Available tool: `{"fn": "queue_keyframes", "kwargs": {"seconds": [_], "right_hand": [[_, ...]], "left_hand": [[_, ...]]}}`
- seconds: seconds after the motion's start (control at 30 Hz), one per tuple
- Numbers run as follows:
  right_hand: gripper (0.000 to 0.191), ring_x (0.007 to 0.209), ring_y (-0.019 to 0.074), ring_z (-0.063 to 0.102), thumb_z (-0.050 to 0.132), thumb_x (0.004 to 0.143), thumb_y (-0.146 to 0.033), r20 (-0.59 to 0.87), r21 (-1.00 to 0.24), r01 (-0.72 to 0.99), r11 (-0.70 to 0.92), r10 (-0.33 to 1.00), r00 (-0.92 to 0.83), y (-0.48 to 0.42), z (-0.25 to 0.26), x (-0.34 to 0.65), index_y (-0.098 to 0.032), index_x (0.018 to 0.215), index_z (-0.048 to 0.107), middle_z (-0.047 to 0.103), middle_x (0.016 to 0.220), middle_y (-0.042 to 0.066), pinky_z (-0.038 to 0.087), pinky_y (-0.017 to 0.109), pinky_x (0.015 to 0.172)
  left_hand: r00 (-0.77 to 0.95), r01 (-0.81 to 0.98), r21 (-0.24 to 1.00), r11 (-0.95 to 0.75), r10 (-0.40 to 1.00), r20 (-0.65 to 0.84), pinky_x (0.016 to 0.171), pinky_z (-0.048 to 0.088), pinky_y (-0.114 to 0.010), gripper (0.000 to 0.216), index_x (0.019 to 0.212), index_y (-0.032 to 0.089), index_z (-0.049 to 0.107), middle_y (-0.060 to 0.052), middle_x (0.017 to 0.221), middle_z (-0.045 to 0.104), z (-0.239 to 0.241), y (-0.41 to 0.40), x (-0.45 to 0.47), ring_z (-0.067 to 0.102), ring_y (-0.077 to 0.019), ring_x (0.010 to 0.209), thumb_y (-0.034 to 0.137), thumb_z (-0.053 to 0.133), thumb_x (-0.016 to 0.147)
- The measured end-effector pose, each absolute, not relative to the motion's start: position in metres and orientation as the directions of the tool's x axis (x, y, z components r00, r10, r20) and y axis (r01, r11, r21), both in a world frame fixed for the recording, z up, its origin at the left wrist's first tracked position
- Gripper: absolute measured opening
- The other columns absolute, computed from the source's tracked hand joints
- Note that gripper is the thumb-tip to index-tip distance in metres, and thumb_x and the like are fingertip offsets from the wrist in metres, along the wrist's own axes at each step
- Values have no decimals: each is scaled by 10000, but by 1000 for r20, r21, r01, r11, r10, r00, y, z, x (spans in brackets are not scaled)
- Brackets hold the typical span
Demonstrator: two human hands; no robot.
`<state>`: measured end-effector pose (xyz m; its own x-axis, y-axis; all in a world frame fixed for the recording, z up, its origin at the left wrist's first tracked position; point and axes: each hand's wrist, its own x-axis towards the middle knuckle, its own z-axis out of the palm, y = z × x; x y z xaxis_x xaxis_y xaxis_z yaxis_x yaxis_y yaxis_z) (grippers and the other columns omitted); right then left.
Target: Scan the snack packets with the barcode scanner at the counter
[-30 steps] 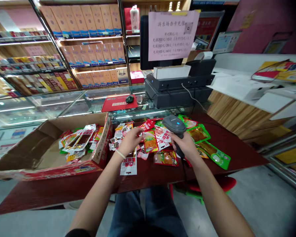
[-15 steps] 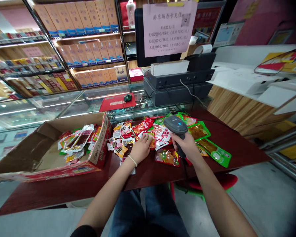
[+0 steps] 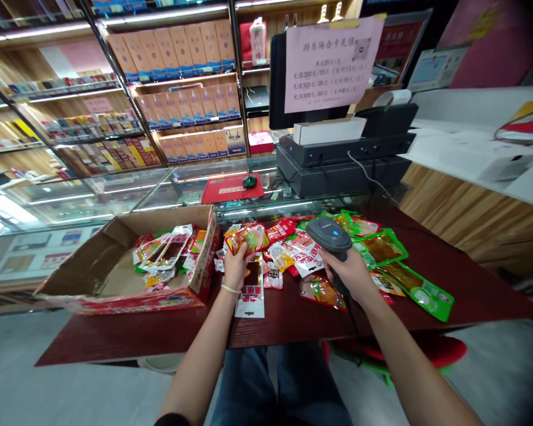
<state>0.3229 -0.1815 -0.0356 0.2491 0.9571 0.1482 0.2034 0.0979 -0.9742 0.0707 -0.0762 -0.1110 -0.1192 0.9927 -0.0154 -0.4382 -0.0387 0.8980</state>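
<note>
My left hand (image 3: 236, 266) is closed on a red snack packet (image 3: 247, 238) with a clear window, lifted above the pile. In my right hand (image 3: 349, 269) is a dark grey barcode scanner (image 3: 328, 234) with a small blue light, its head tilted toward the left over the pile. Below the left hand lies a white-and-brown snack packet (image 3: 251, 299). Another red snack packet (image 3: 323, 291) rests flat beside the scanner's handle. Green snack packets (image 3: 420, 290) spread out to the right of my right hand.
An open cardboard box (image 3: 89, 284) with several packets stands on the left of the dark red table (image 3: 160, 328). Behind are a glass counter, a mouse (image 3: 249, 181) on a red mat, a monitor with a pink notice (image 3: 333, 65), and a cash drawer (image 3: 342, 174). A red stool (image 3: 439, 349) is below right.
My left hand has picked up the red snack packet from the pile and moved it left. My right hand still holds the scanner. The view has shifted, so the scene sits further right.
</note>
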Motion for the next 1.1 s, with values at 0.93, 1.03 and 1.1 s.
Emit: {"fn": "queue_keyframes", "kwargs": {"seconds": [0.93, 1.03, 1.1], "right_hand": [[419, 947, 293, 691, 778, 718, -362, 214, -904, 390, 176, 975, 55, -198, -29, 281, -230, 1098, 663, 748, 1035, 81, 553, 374, 754], [358, 661, 239, 669, 744, 740, -348, 120, -910, 401, 100, 993, 23, -199, -31, 281, -224, 1070, 680, 749, 845, 51, 528, 337, 582], [365, 459, 184, 560, 725, 755, -370, 48, -920, 389, 34, 999, 26, -198, -31, 282, -221, 1084, 672, 694, 664, 10, 459, 305, 457]], "left_hand": [[-42, -213, 971, -109, 994, 102, 627, 465, -243, 223, 744, 142, 693, -6, 697, 662, -115, -75, 63, 581, -140, 654, 362, 729, 746], [-40, -199, 971, -133, 991, 128, 639, 455, -244, 204, 743, 138, 691, -4, 710, 662, -115, -76, 64, 555, -128, 646, 340, 703, 768], [-33, -207, 969, -131, 991, 127, 640, 454, -245, 210, 740, 139, 692, -5, 710, 662, -114, -76, 64, 552, -128, 645, 346, 705, 768]]}}
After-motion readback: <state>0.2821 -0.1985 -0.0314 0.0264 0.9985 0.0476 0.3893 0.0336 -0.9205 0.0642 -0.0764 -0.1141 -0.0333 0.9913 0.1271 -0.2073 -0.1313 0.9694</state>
